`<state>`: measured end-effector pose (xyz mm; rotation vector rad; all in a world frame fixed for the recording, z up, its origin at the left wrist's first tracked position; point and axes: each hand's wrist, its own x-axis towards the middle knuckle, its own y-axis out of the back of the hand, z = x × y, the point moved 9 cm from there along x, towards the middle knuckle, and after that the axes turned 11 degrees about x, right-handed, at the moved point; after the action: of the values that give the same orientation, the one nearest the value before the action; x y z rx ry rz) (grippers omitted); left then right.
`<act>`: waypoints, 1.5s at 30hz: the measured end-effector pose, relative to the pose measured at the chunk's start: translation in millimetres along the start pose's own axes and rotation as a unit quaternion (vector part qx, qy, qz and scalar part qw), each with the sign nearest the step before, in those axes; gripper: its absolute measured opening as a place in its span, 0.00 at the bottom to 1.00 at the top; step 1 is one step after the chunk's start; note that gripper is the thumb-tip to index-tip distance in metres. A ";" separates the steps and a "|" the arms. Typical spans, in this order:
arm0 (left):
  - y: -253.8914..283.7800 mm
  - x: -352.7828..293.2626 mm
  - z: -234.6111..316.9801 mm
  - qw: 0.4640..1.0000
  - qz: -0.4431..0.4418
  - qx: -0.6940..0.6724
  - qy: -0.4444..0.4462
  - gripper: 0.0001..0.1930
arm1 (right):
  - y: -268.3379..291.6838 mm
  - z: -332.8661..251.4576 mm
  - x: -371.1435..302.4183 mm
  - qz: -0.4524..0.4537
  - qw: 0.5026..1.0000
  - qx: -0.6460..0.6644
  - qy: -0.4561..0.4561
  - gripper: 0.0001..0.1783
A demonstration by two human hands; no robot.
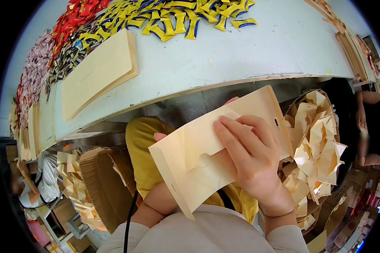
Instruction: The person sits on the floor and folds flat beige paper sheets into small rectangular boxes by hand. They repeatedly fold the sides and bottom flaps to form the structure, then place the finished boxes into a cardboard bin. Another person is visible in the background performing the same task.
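Note:
Above my lap I hold a cream cardboard piece [185, 147], partly folded, with raised edge flaps, a round notch near its middle and a small dark slot at its right end. My left hand [159, 136] supports it from underneath. Only a fingertip at its left edge and a bit of finger past its far edge show; the rest is hidden behind the card. My right hand [251, 154] lies over the top, fingers together and pressed on the card, gripping its near right part. The right thumb is mostly out of sight.
Ahead, the white table [249, 55] carries a stack of flat cream card sheets [99, 71] and heaps of yellow packets [179, 21], red packets [74, 21] and pink packets [36, 59]. Folded cream cartons [316, 139] pile up at my right; a brown box [105, 185] stands left. Other people sit both sides.

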<state>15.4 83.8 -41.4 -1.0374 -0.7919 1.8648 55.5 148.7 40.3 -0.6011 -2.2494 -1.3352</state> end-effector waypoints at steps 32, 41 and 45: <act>-6.1 17.6 -2.1 0.994 -0.089 0.020 -0.061 0.76 | 14.2 -14.2 2.6 0.033 0.991 0.100 0.079 0.21; -14.1 16.9 -4.4 0.985 -0.163 0.034 -0.053 0.80 | 13.2 -20.3 4.9 -0.022 0.995 0.072 0.070 0.15; -4.8 28.9 -9.6 0.959 -0.230 0.053 -0.156 0.77 | 12.0 -18.7 5.1 -0.029 0.994 0.078 0.067 0.14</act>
<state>16.8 112.7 -52.0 -0.4410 -1.0053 1.6560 61.3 137.9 59.6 -0.3830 -2.2491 -1.1744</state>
